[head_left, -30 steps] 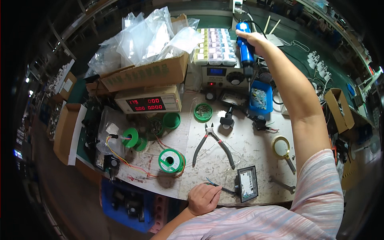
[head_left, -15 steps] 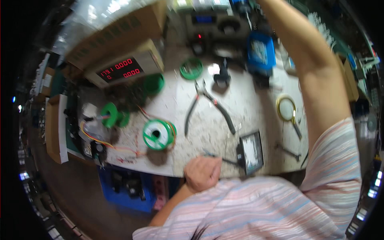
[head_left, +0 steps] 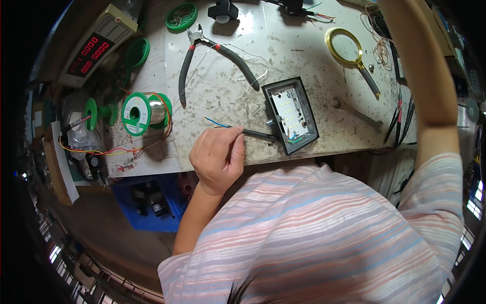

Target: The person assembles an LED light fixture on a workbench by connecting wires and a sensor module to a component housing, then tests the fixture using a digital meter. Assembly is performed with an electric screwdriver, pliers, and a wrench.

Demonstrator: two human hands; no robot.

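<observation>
At the table's near edge, my left hand is closed, thumb and fingertips pinching a black cable. A stripped end with a blue wire sticks out beyond the fingers. The cable leads toward a black rectangular lamp housing that lies tilted on the table. Inside the housing shows a white LED board, with green and blue wires at its lower corner. My right forearm stretches up along the right side; its hand is beyond the upper edge of the picture.
Open diagonal cutters lie beyond my left hand. To the left stand a solder spool and a meter with red digits. A magnifying glass and a wrench lie right. Below the table sits a blue bin.
The view has shifted down and right, nearer the table edge and the lamp housing. The right arm still reaches upward. My left hand stays by the cable, now sharper to see.
</observation>
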